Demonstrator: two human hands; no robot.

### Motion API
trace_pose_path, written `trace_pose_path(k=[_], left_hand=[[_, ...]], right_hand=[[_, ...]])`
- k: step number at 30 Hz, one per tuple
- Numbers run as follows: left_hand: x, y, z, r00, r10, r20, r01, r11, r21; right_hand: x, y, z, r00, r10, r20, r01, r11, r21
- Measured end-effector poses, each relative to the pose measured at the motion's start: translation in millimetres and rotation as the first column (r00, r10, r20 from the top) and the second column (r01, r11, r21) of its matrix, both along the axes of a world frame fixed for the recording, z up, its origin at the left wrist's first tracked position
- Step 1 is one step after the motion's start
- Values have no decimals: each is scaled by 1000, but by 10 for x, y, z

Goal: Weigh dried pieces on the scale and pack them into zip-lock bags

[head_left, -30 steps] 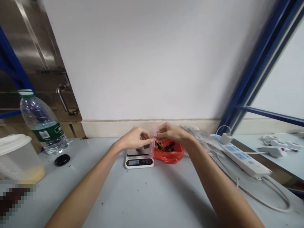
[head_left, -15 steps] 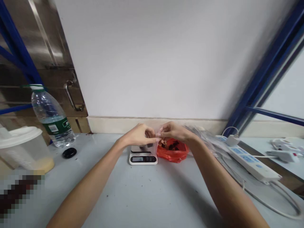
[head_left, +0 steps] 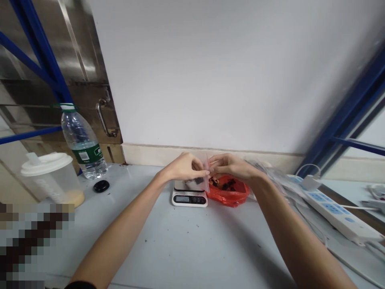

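Between both hands hangs a small clear zip bag (head_left: 206, 185), its top edge pinched by my left hand (head_left: 187, 166) and my right hand (head_left: 230, 165). The fingertips of the two hands nearly meet at the bag's mouth. Beneath my left hand stands a white digital kitchen scale (head_left: 190, 200); its display is too small to read. Some dark pieces (head_left: 197, 180) show near the scale's platform, and I cannot tell whether they lie on it or in the bag. Under my right hand an open red plastic bag (head_left: 230, 197) holds dark and brownish dried pieces.
At left are a lidded plastic cup (head_left: 54, 180), a large water bottle (head_left: 86, 148) and a round black lid (head_left: 101, 186). To the right, clear plastic bags (head_left: 278, 176) lie beside a white power strip (head_left: 339, 212) with cables. A white wall (head_left: 210, 80) rises behind the table.
The whole view has shifted, so things sit further right in the picture. Both hands keep their pinch on the clear bag, with the right fingers slightly more spread.
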State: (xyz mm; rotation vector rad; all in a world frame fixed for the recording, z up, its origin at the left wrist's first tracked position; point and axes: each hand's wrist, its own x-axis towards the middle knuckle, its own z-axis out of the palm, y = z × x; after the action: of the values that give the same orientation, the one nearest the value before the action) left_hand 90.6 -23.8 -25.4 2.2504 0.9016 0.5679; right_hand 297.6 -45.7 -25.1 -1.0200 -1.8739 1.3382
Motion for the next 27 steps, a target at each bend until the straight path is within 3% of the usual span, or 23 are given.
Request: trace_pose_path(k=[7,13,19,27], left_hand=[[2,-3,-6,999,-38,-19,39,997,61],[-25,40,-20,993,-100,-56,101,995,20],[-29,70,-18,989,-141,-43,136,986,-100],[-24,31,-14,989,-142,-53,138,988,-72]], right_hand=[[-14,22,-33,997,-81,-16,80,997,-5],[-2,22,-40,996,-87,24,87,996,21],[-8,17,-44,995,-102,10,102,995,9],[-18,14,-60,997,-70,16,70,997,-7]])
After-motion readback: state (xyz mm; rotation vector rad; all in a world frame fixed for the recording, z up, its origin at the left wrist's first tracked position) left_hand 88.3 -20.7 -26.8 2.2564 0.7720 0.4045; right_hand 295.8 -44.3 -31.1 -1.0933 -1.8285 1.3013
